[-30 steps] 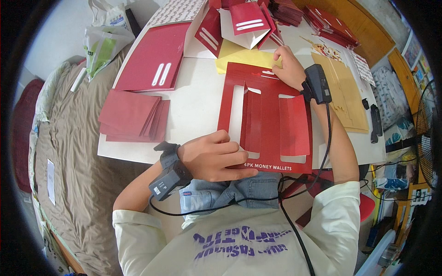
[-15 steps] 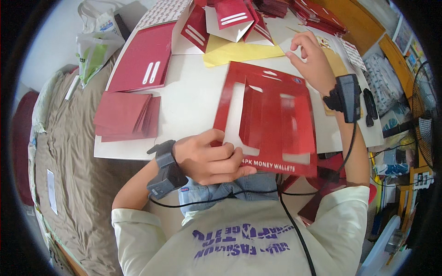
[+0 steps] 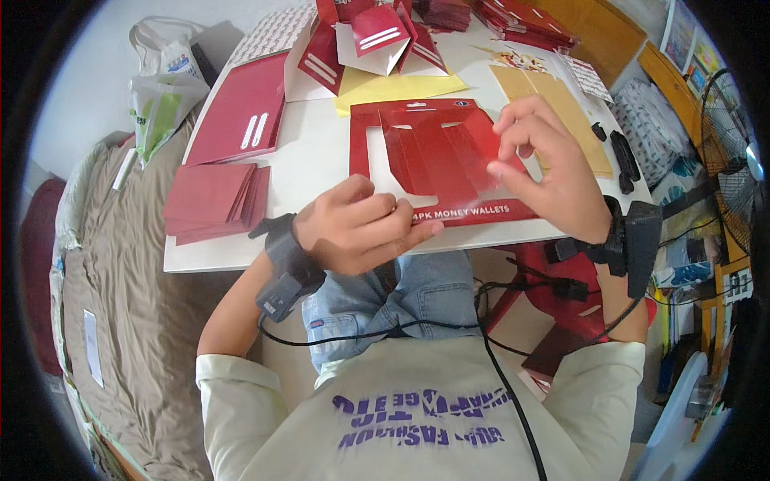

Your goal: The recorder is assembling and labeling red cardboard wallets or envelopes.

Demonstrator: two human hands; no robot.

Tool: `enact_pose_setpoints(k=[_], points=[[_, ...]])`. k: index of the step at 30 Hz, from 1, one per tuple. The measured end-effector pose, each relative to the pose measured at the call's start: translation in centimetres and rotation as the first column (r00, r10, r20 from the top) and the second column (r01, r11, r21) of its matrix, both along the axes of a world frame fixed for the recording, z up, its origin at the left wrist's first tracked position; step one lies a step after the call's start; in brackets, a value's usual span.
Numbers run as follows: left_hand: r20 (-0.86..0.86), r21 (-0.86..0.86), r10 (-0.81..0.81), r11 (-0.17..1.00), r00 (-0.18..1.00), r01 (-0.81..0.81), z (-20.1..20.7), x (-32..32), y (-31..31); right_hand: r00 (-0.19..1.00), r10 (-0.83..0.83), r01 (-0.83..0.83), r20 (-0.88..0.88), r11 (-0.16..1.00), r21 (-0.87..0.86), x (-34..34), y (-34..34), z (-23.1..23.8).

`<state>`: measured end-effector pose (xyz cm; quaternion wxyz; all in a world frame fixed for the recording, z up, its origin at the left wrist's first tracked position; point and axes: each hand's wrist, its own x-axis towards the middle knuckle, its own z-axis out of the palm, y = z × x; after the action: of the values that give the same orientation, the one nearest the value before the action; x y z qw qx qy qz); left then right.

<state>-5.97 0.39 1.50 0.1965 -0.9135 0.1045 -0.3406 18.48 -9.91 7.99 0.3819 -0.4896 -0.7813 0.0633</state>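
A flat red cardboard wallet sleeve (image 3: 433,210), with cut-out windows and folded flaps, lies on the near part of the white table. At its lower left edge my left hand (image 3: 357,228) is closed, fingers curled with the card's edge between them. Over the sleeve's right side hovers my right hand (image 3: 545,164). Its fingers are bent, with a gap between them and the thumb. The thumb tip is close above the red flap; whether it touches cannot be seen. Both wrists carry black strapped devices with cables.
To the left lie a stack of small dark red cards (image 3: 212,196) and large red folders (image 3: 233,120). Standing folded red wallets (image 3: 377,36) and a yellow sheet (image 3: 401,92) are behind the sleeve. Tan sheets (image 3: 589,120) and black items (image 3: 624,156) lie at right.
The sleeve has gone from tilted over the table's near edge to lying flatter and farther forward. My right hand has come down and nearer, over its right side. My left hand has moved forward with it.
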Motion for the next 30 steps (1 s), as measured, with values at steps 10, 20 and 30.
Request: enact_pose_setpoints(k=[10, 20, 30], points=[[0.073, -0.07, 0.117, 0.991, 0.991, -0.112, 2.9, 1.4, 0.0, 0.994, 0.093, -0.095, 0.063, 0.995, 0.023, -0.6, -2.3, 0.7], [0.187, -0.148, 0.214, 0.971, 0.959, -0.187, 3.1, 2.6, -0.2, 0.986, -0.124, 0.151, -0.116, 0.952, 0.265, -1.8, -3.0, -2.1], [0.143, -0.14, 0.241, 0.965, 0.96, -0.221, 2.1, 2.5, -0.5, 0.821, -0.205, 0.151, -0.532, 0.978, -0.143, -2.3, -2.6, -3.4]])
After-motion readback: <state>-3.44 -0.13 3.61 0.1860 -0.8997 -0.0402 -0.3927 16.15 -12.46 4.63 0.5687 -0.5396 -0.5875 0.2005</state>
